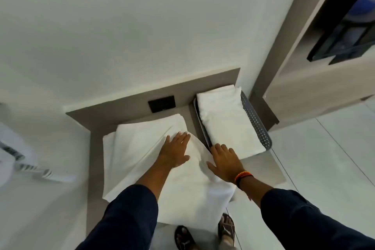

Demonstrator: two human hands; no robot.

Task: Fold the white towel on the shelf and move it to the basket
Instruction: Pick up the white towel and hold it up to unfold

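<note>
A white towel [142, 154] lies spread on the grey shelf [261, 166], partly folded, with its near end hanging over the front edge. My left hand [175, 151] rests flat on the towel's upper right part, fingers apart. Flat on the towel's right edge lies my right hand [224, 161], just in front of the basket. The grey perforated basket [256, 123] stands at the shelf's right end. A folded white towel [227, 119] fills it.
A black socket plate [161, 104] sits in the shelf's back panel. White wall rises behind. A tiled floor and a doorway are to the right. My sandalled feet [205, 233] show below the shelf edge. A white object with striped parts lies at far left.
</note>
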